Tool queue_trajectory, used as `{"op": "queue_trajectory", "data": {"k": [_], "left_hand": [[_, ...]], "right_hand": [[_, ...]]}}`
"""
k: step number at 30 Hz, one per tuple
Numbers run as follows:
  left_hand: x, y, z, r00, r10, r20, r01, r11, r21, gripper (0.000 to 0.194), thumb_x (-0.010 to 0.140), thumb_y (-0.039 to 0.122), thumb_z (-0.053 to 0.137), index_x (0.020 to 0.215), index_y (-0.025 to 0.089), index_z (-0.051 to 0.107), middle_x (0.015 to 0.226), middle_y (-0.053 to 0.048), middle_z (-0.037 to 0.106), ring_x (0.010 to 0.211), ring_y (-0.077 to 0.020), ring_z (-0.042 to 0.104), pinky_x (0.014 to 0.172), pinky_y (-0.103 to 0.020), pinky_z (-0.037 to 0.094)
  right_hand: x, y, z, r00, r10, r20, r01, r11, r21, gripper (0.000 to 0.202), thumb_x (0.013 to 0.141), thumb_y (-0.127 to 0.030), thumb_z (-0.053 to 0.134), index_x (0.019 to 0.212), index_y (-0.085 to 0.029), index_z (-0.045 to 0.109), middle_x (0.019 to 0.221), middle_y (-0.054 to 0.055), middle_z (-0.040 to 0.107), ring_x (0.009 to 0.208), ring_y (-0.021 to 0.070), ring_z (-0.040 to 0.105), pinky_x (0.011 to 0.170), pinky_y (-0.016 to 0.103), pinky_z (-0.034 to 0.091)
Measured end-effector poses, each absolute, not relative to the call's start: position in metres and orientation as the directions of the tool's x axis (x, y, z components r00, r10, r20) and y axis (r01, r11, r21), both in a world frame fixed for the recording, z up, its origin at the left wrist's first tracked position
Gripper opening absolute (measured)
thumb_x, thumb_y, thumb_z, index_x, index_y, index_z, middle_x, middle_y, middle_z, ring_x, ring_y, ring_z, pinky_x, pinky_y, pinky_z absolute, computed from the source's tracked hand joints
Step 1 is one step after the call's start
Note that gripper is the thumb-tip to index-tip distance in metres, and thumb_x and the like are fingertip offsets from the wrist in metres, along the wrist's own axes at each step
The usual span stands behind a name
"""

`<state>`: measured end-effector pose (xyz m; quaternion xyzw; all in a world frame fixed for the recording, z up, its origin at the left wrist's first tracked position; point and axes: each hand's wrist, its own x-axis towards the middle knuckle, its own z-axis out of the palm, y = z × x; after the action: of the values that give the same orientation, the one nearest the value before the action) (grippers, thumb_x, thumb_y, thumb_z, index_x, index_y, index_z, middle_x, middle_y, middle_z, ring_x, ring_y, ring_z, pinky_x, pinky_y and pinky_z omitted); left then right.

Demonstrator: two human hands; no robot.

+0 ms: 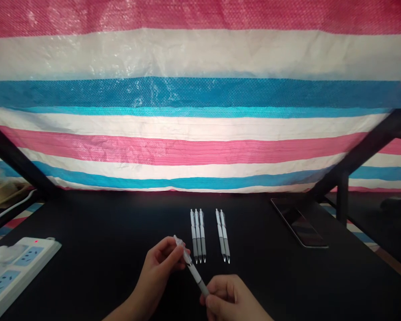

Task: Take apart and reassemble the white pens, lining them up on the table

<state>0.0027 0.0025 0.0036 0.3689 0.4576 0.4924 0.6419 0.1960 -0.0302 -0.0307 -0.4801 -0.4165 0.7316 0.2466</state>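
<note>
A white and grey click pen (194, 273) slants between my two hands above the black table. My left hand (160, 263) pinches its upper end near the clip and push button. Around the grey grip at the lower end, the fingers of my right hand (230, 298) are closed, hiding the tip. Just beyond my hands lie three matching pens (198, 234) side by side, tips toward me. To their right, a pair of the same pens (223, 235) lies parallel and close together.
A dark smartphone (299, 225) lies at the table's right. On the left sits a white power strip (36, 256) with a plugged-in cable and a red light. Striped plastic sheeting (200, 151) hangs behind the black tabletop (120, 218), with dark slanted frame bars (364, 151) at both sides.
</note>
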Motion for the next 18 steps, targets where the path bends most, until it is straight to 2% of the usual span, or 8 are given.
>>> {"op": "queue_trajectory", "data": {"k": [7, 12, 15, 18], "left_hand": [[0.005, 0.001, 0.001, 0.103, 0.971, -0.217, -0.294, 0.238, 0.926, 0.021, 0.081, 0.036, 0.073, 0.082, 0.015, 0.071, 0.078, -0.004, 0.067, 0.07, -0.0116, 0.057, 0.064, -0.02, 0.047], [0.006, -0.001, 0.0, 0.081, 0.975, -0.206, -0.319, 0.221, 0.922, 0.022, 0.08, 0.035, 0.074, 0.076, 0.014, 0.069, 0.074, -0.003, 0.065, 0.067, -0.0109, 0.056, 0.064, -0.02, 0.046], [0.006, -0.001, 0.001, 0.049, 0.977, -0.209, -0.317, 0.214, 0.924, 0.023, 0.079, 0.036, 0.075, 0.076, 0.015, 0.069, 0.075, -0.004, 0.066, 0.067, -0.0119, 0.057, 0.064, -0.021, 0.047], [0.005, 0.0, 0.001, 0.011, 0.974, -0.225, -0.314, 0.217, 0.924, 0.023, 0.078, 0.039, 0.075, 0.079, 0.016, 0.071, 0.078, -0.004, 0.067, 0.07, -0.0138, 0.059, 0.065, -0.022, 0.049]], "right_hand": [[0.194, -0.036, -0.021, -0.316, 0.833, -0.455, 0.115, -0.442, -0.89, 0.027, 0.072, -0.037, 0.07, 0.072, -0.017, 0.052, 0.05, -0.005, 0.056, 0.043, 0.0061, 0.047, 0.045, 0.017, 0.03], [0.197, -0.033, -0.011, -0.226, 0.911, -0.344, 0.29, -0.275, -0.917, 0.023, 0.072, -0.03, 0.07, 0.065, -0.019, 0.051, 0.049, -0.007, 0.047, 0.045, 0.0066, 0.042, 0.045, 0.019, 0.028], [0.197, -0.029, -0.005, -0.219, 0.934, -0.284, 0.324, -0.205, -0.924, 0.029, 0.067, -0.035, 0.075, 0.066, -0.019, 0.051, 0.047, -0.009, 0.042, 0.043, 0.0059, 0.038, 0.044, 0.019, 0.026], [0.196, -0.027, -0.004, -0.365, 0.835, -0.411, 0.16, -0.378, -0.912, 0.043, 0.072, -0.057, 0.067, 0.086, -0.017, 0.058, 0.058, -0.002, 0.06, 0.043, 0.0074, 0.047, 0.042, 0.018, 0.027]]}}
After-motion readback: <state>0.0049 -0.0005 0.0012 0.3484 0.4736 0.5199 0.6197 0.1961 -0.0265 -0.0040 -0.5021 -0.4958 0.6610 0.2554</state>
